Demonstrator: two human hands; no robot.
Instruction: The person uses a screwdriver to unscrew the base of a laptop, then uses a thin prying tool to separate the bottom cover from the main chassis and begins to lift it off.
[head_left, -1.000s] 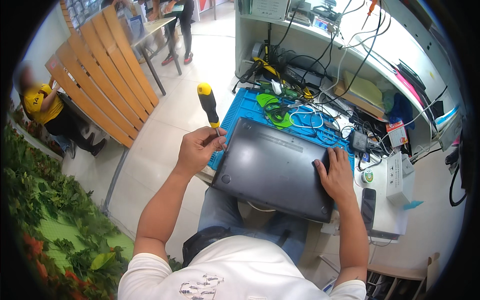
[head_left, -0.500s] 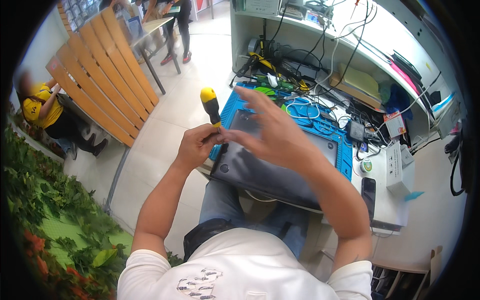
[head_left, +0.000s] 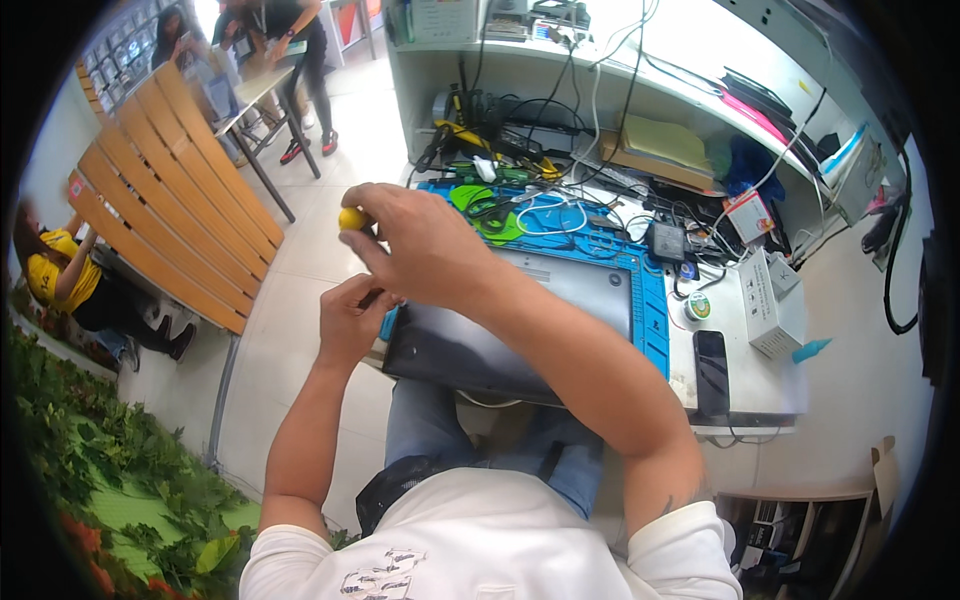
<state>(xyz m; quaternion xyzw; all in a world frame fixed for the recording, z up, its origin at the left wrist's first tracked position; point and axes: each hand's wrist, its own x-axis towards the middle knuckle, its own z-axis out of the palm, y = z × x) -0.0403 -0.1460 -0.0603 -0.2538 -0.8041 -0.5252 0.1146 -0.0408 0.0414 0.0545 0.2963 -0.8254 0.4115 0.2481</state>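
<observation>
One left hand [head_left: 348, 318], near the laptop [head_left: 450, 343]; fingertips partly hidden, state of grip cannot be told. One yellow-ended screwdriver [head_left: 351, 218], pinched in the grip of one right hand [head_left: 415, 237]. One laptop, dark, underside up, partly over one blue mat [head_left: 652, 312]. One small round tub [head_left: 697, 306]. One black phone [head_left: 711, 372]. One white box [head_left: 771, 312].

The laptop [head_left: 440, 350] lies on the mat [head_left: 650, 320], which lies on the bench [head_left: 760, 395]. Right of the mat lies the phone [head_left: 712, 372], with the spool [head_left: 697, 306] behind it and the box [head_left: 775, 312] farther right. The adapter [head_left: 667, 242] sits behind the spool. Farther back is the shelf [head_left: 620, 62]. The screwdriver [head_left: 352, 218] is in the right hand [head_left: 415, 235], above the left hand [head_left: 350, 320], by the laptop's left end.
</observation>
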